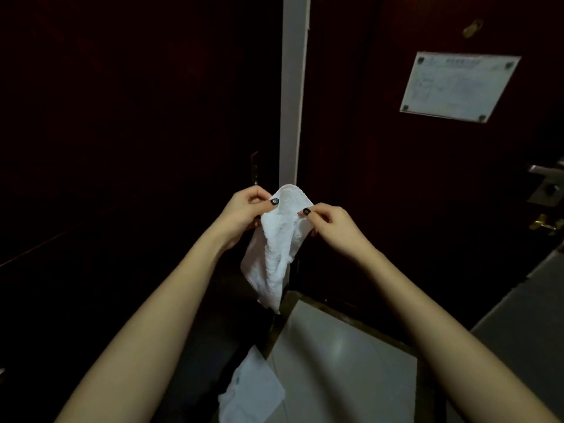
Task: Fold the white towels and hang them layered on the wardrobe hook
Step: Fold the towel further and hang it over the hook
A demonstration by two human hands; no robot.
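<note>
From the head camera, both bare forearms reach forward into the middle of the scene, and the two hands meet on one white towel (276,248).

The left hand (247,209) has its fingers curled in, with the thumb pressed on the near face of the cloth, and it pinches the towel's upper left edge. The right hand (331,224) does the same at the upper right edge, with the thumb on top and the fingers curled behind. Both thumbnails are dark. The hands are close together, so the top edge bulges up in a small hump between them. The rest of the towel hangs down crumpled and slants left, and its lower tip is clear of the floor.

A second white towel (251,392) lies rumpled on the floor, near and low between the forearms, at the edge of the pale floor tiles (341,361).

Far left is a dark wardrobe panel (122,132), too dim to show detail. A pale vertical strip (293,87) rises behind the hands. To the right is a dark door (366,148) with a framed notice (457,87) fixed on it, a metal door handle (546,172) at the far right edge and a small brass fitting (472,27) high up.
</note>
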